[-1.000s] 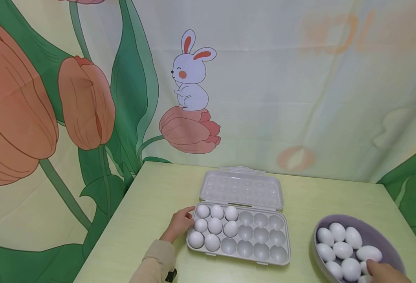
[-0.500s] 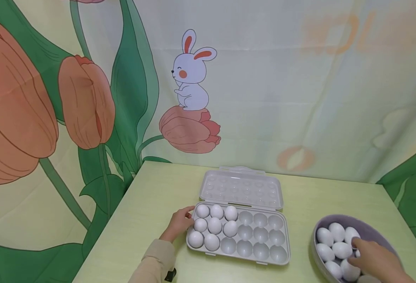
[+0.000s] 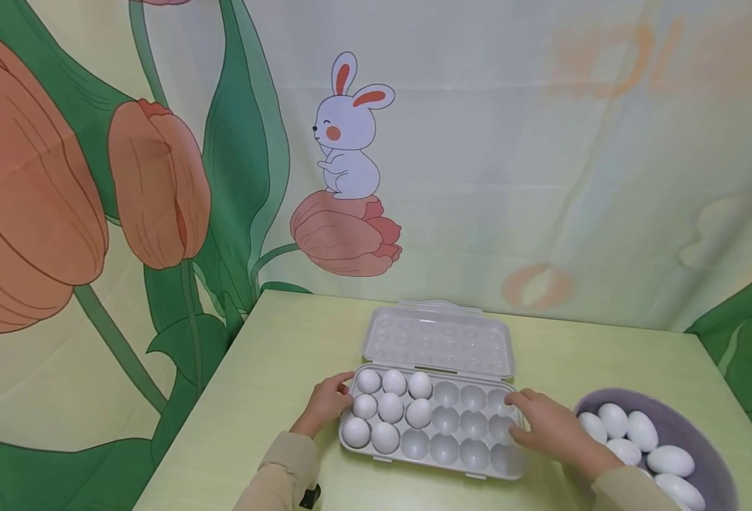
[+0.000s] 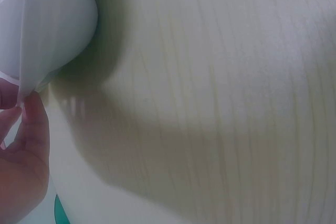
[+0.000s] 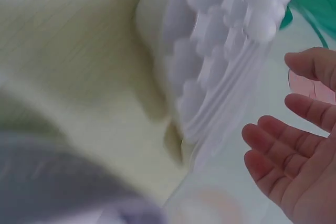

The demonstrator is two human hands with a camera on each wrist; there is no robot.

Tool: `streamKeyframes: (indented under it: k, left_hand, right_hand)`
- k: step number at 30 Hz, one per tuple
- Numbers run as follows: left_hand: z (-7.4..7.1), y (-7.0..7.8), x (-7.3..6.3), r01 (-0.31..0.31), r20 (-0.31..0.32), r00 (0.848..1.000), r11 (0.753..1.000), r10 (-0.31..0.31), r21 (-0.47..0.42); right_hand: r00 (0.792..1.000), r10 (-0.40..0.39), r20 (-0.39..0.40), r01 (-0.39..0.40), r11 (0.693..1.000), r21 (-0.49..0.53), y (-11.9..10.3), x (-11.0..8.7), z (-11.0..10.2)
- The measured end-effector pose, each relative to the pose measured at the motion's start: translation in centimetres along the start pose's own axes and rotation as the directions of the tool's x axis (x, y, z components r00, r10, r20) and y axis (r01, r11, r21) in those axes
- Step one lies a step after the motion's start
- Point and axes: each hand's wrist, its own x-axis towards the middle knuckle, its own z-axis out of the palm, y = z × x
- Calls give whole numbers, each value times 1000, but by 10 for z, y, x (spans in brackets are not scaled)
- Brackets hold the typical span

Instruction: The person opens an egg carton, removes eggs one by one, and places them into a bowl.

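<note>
A light grey plastic egg box [image 3: 444, 420] lies with its lid folded back on the table. White eggs [image 3: 390, 408] fill its left half: three in the back row, three in the middle, two in front. At its left end, my left hand [image 3: 326, 406] pinches the rim between thumb and fingers, as the left wrist view confirms. My right hand [image 3: 551, 427] is over the box's right end, above vacant cups, its thumb and fingers spread apart. No egg shows between those fingers in the right wrist view, where the right hand [image 5: 302, 145] faces the box.
A purple-grey bowl [image 3: 691, 433] with several white eggs [image 3: 669, 461] stands at the right, partly behind my right forearm. The lid [image 3: 438, 341] leans back toward a printed cloth [image 3: 452, 177] hanging behind the pale table [image 3: 299, 333].
My right hand has come out of the bowl and moved left to the right end of the egg box. My left hand keeps its hold on the rim; the eggs in the box look the same.
</note>
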Motion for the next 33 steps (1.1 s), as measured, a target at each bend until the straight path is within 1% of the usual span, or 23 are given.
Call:
streamKeyframes:
  k: [3,5,9,12,18,21,26,28,30,33]
  left_hand:
    - [0,-1,0,-5,-3,1000,1000,5,6]
    - [1,-1,1,-4,-3,1000,1000,4,2]
    - [2,-2,2,-9,-4,1000,1000,9,0]
    - [2,-3,3,-1,-6,1000,1000,1,0]
    - [2,-3,2,-1,-12,1000,1000,1,-3]
    - [1,-3,1,4,-9,1000,1000,-4,-13]
    - [0,-2,0,6,-7,1000,1000,-6,-18]
    - [0,-2,0,8,-6,1000,1000,-8,-17]
    - [1,-2,1,10,-7,1000,1000,-10,-16]
    - [0,-1,1,13,-6,1000,1000,-13,-12]
  right_hand:
    - [999,-44,15,44,998,49,-12,14,12]
    - [998,-67,20,66,996,61,-19,22,18]
    - [990,-143,7,142,987,76,-30,33,28]
    - [983,-181,-10,181,979,93,-37,39,35]
    - [986,-167,0,164,973,159,-47,53,53]
    - [984,-175,-9,174,967,185,-51,60,62]
    - [986,-164,-14,163,960,228,-61,70,71]
    - [990,-141,2,137,962,238,-65,73,74]
    - [991,-134,12,127,963,236,-68,76,77]
    - [991,-132,30,123,971,203,-70,82,83]
